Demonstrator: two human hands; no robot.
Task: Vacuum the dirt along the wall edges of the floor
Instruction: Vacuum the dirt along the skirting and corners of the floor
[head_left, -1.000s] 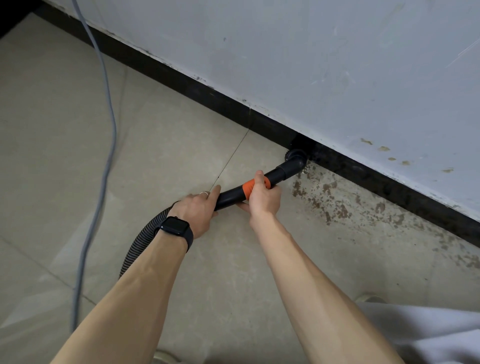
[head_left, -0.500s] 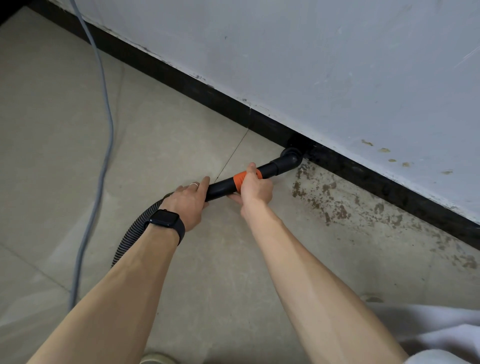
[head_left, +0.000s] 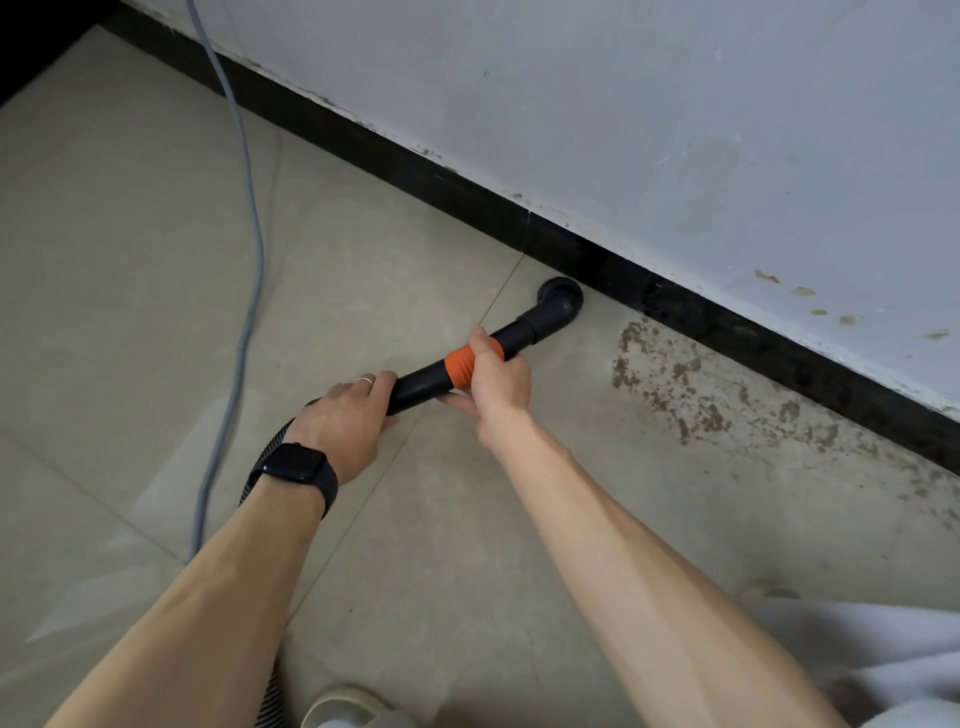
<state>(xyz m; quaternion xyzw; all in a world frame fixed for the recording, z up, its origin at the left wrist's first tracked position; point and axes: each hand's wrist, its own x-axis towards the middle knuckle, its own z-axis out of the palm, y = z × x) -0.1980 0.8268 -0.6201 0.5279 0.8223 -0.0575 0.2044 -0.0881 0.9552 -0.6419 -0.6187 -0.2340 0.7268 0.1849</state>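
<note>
A black vacuum wand (head_left: 522, 330) with an orange collar (head_left: 460, 366) lies low over the beige floor tiles. Its round brush nozzle (head_left: 561, 293) rests on the floor against the black baseboard (head_left: 467, 200). My right hand (head_left: 493, 384) grips the wand at the orange collar. My left hand (head_left: 343, 421), with a ring and a black watch on the wrist, holds the wand's rear end where the ribbed hose (head_left: 270, 447) starts. Brown dirt patches (head_left: 691, 395) spread along the baseboard to the right of the nozzle.
A grey power cord (head_left: 249, 249) runs down the wall and across the floor on the left. The light grey wall (head_left: 623, 104) rises above the baseboard. A shoe tip (head_left: 337, 706) shows at the bottom edge and white cloth (head_left: 883, 665) at the bottom right.
The nozzle has slid left along the baseboard, away from the dirt patches, with both hands moving along with it. Both hands keep their grip.
</note>
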